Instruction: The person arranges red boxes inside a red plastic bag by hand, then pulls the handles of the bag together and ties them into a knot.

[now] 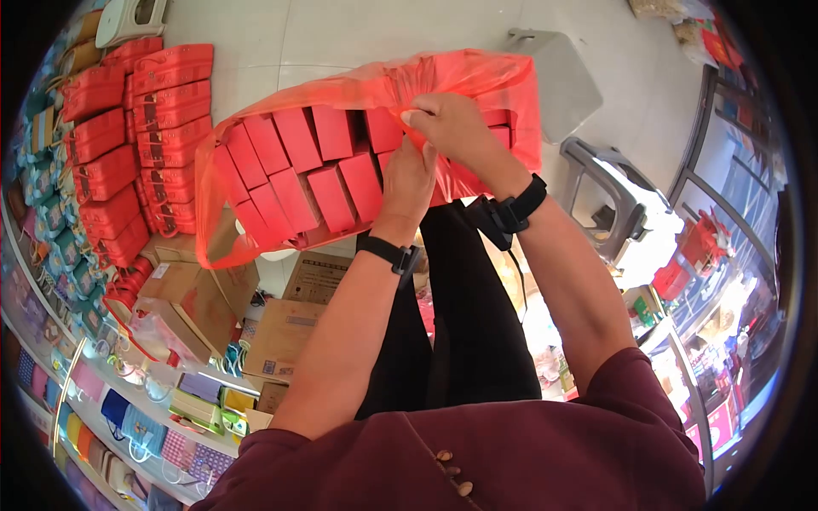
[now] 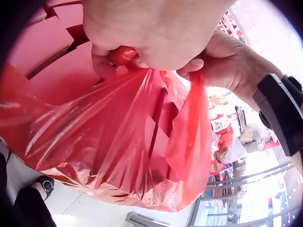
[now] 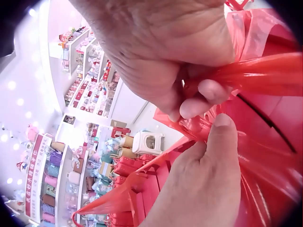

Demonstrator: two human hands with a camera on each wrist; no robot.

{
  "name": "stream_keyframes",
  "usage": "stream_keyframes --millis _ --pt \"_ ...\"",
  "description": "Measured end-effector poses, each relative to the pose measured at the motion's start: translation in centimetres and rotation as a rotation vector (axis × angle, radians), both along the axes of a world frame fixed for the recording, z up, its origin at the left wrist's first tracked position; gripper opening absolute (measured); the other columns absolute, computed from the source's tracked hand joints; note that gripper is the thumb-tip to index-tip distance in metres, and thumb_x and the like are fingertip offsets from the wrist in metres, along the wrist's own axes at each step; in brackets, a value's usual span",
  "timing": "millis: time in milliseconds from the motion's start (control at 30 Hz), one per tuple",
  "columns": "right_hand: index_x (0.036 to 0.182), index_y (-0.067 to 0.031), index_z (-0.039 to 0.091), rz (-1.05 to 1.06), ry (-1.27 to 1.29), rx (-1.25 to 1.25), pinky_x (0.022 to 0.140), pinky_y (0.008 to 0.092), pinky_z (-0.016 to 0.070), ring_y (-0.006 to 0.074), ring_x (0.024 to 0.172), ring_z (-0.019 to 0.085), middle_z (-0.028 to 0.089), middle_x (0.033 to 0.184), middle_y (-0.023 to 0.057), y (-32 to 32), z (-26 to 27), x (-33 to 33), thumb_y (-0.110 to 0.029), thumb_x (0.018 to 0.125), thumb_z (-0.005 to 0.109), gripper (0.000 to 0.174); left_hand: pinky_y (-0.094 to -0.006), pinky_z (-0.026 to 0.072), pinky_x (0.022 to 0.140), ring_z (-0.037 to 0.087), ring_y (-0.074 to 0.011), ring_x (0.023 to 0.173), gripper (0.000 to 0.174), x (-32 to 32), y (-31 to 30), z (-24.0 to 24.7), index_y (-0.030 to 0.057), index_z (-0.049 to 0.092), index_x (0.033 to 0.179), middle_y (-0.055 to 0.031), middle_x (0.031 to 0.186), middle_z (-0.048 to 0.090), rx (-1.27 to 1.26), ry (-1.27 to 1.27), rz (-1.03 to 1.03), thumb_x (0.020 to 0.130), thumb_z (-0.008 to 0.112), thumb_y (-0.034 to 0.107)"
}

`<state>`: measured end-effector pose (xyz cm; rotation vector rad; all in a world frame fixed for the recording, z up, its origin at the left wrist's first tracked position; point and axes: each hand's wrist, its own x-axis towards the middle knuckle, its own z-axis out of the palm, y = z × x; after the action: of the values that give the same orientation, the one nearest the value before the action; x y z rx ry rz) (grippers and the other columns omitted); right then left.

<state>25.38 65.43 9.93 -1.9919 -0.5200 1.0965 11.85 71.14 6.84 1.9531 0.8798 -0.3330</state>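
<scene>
A big see-through red plastic bag (image 1: 507,81) is packed with rows of red boxes (image 1: 296,140) and lies in front of the person's legs. Over its middle, both hands meet at gathered plastic. The left hand (image 1: 409,183) pinches the bag near the side closest to the body, its thumb (image 3: 221,124) pointing up against the bunched film. From the right, the right hand (image 1: 460,128) grips a twisted strip of the same bag, fingers curled round it. In the left wrist view, the film (image 2: 137,118) stretches in tight folds below the hands.
Stacked red cases (image 1: 175,111) stand on the left, beside cardboard boxes (image 1: 187,294). A grey stool (image 1: 605,183) is on the right, with a pale plastic stool (image 1: 132,21) at the far left. Shelves of goods (image 1: 162,434) line the lower left.
</scene>
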Motion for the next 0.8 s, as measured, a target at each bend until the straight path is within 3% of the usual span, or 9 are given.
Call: stream_keyframes --millis 100,200,267,367,467,567,633,767,800 --pt "0.084 0.0014 0.06 -0.093 0.12 0.049 0.06 0.0316 0.0458 0.0112 0.068 0.055 0.055 0.07 0.0071 0.2 0.1 -0.3 -0.024 0.095 0.062 0.028 -0.0509 0.05 0.076 0.066 -0.0452 0.088 0.045 -0.1 -0.3 -1.2 -0.0042 0.063 0.105 -0.0253 0.082 0.067 0.003 -0.011 0.112 0.103 0.051 0.04" --pt "0.102 -0.0004 0.066 -0.242 0.214 0.071 0.067 0.0305 0.0509 0.0137 0.078 0.063 0.064 0.084 0.0092 -0.6 0.6 0.8 -0.023 0.095 0.063 0.024 -0.0425 0.0488 0.068 0.066 -0.0328 0.075 0.049 -0.4 -1.1 -2.7 -0.0012 0.067 0.086 -0.0164 0.073 0.065 -0.165 -0.253 0.396 0.105 0.046 0.038" --pt "0.114 -0.0017 0.066 -0.268 0.156 0.034 0.073 0.0301 0.0532 0.0156 0.086 0.067 0.067 0.095 0.0102 -2.1 2.2 2.1 -0.023 0.096 0.063 0.028 -0.0351 0.0471 0.067 0.061 -0.0234 0.07 0.05 -0.3 -0.6 -1.7 0.0012 0.067 0.08 -0.0097 0.07 0.062 -0.429 -0.121 0.513 0.106 0.044 0.037" --pt "0.111 0.0006 0.066 -0.153 -0.463 0.036 0.076 0.0358 0.0528 0.0258 0.086 0.066 0.065 0.092 0.0134 -5.1 2.4 1.7 -0.017 0.095 0.06 0.025 -0.0297 0.0461 0.067 0.057 -0.0145 0.068 0.046 -1.2 0.5 -2.8 0.0046 0.067 0.082 -0.0031 0.071 0.06 -0.753 -0.033 0.659 0.106 0.044 0.036" --pt "0.117 0.0007 0.063 -0.1 -0.86 0.175 0.079 0.0364 0.0525 0.029 0.089 0.065 0.065 0.098 0.0154 -5.3 8.5 1.1 -0.015 0.096 0.059 0.026 -0.0298 0.0484 0.069 0.057 -0.013 0.072 0.035 -0.6 0.7 -3.1 0.0056 0.066 0.091 -0.0023 0.076 0.061 -1.06 -0.112 0.861 0.105 0.048 0.032" --pt "0.117 0.0016 0.063 -0.1 -0.287 0.248 0.078 0.0388 0.0527 0.0292 0.088 0.066 0.065 0.093 0.0163 -5.4 10.5 -2.2 -0.01 0.096 0.056 0.025 -0.0311 0.0517 0.073 0.06 -0.014 0.076 0.024 -0.8 1.2 -3.0 0.0057 0.064 0.098 -0.0026 0.082 0.063 -1.211 -0.073 0.987 0.103 0.053 0.027" --pt "0.111 0.0027 0.064 -0.101 -0.056 0.121 0.075 0.039 0.053 0.0305 0.082 0.066 0.064 0.087 0.0168 -6.3 5.8 -3.9 -0.013 0.095 0.056 0.023 -0.0318 0.054 0.077 0.062 -0.0152 0.078 0.015 -0.4 2.0 -3.5 0.0066 0.064 0.099 -0.0023 0.084 0.065 -1.242 -0.019 1.001 0.1 0.056 0.02" --pt "0.095 0.0049 0.063 0.179 0.592 -0.339 0.071 0.0417 0.0531 0.0302 0.076 0.068 0.069 0.084 0.0179 -5.6 1.3 -4.2 -0.02 0.097 0.054 0.027 -0.0299 0.0515 0.072 0.062 -0.0137 0.078 0.019 -0.9 3.9 -4.2 0.0089 0.065 0.094 -0.0005 0.084 0.065 -1.311 0.088 0.761 0.101 0.053 0.022" --pt "0.092 0.0047 0.062 0.331 0.41 -0.337 0.07 0.0434 0.0526 0.0331 0.075 0.068 0.068 0.083 0.0191 -5.2 1.5 -4.7 -0.022 0.096 0.055 0.028 -0.0291 0.0512 0.071 0.063 -0.0132 0.079 0.019 -1.7 4.7 -6.1 0.009 0.065 0.094 0.0001 0.085 0.066 -1.399 0.066 0.631 0.101 0.053 0.022"
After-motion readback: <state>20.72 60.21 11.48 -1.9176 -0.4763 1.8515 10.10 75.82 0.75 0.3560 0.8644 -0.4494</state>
